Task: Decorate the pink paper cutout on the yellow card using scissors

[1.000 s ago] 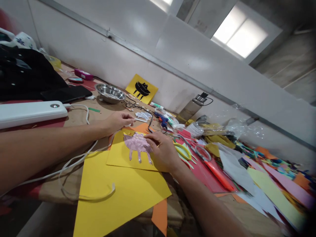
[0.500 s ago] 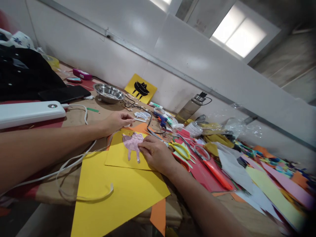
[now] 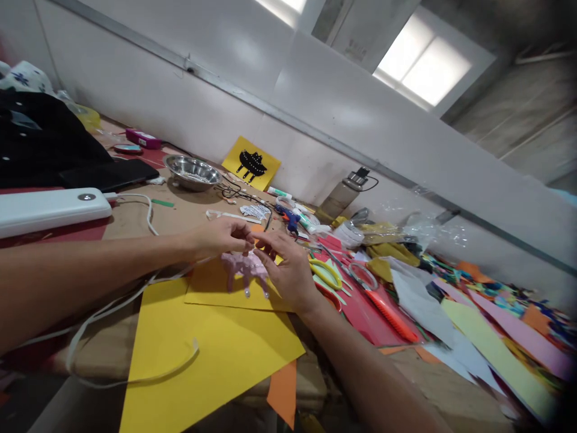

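Observation:
A pink paper animal cutout with small pearl beads is lifted a little above a small yellow card. My left hand pinches its upper edge with closed fingers. My right hand meets the left one at the same edge, with its fingers bent around the cutout's right side. Under the small card lies a large yellow sheet.
Yellow-handled scissors, a blue glue gun, a steel bowl, a bottle and a yellow card with a black animal stand behind. Coloured paper scraps cover the right. A white device and its cable lie left.
The pink cutout lay flat on the yellow card under my right hand. Now both hands have come together and raised it off the card.

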### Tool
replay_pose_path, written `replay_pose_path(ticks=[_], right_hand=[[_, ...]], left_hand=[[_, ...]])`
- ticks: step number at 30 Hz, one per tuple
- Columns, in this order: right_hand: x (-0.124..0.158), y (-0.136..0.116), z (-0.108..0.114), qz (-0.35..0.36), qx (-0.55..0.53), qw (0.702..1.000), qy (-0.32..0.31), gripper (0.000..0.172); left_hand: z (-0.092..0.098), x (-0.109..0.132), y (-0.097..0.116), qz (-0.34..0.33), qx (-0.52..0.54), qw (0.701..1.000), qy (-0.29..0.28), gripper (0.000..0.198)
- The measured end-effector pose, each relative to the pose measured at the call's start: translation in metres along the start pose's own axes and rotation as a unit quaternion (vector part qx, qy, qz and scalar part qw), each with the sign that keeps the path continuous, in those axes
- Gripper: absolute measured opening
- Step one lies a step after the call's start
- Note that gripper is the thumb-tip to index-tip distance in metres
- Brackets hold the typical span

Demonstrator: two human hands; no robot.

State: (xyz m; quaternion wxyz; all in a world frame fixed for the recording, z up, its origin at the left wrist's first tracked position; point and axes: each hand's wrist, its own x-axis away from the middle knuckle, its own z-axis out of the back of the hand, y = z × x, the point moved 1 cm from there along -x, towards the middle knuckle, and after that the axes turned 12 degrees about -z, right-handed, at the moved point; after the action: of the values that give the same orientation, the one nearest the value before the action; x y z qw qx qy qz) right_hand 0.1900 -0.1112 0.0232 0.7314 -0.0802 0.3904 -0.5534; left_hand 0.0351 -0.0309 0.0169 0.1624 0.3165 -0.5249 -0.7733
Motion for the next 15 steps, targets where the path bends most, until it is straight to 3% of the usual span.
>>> replay_pose_path(ticks=[4, 9, 15], right_hand=[[0.001, -0.001, 0.000, 0.014, -0.007, 1.000, 0.004, 0.014], [0.002, -0.004, 0.001, -0.047, -0.032, 0.998, 0.012, 0.010], [0.002, -0.009, -0.004, -0.103, -0.124, 0.986, -0.028, 0.014]], left_hand=[[-0.002, 0.001, 0.002, 0.022, 0.041, 0.999, -0.011, 0.011], [-0.003, 0.003, 0.005, 0.044, 0.116, 0.992, -0.010, 0.014], [-0.011, 0.005, 0.007, 0.032, 0.238, 0.970, -0.027, 0.010]])
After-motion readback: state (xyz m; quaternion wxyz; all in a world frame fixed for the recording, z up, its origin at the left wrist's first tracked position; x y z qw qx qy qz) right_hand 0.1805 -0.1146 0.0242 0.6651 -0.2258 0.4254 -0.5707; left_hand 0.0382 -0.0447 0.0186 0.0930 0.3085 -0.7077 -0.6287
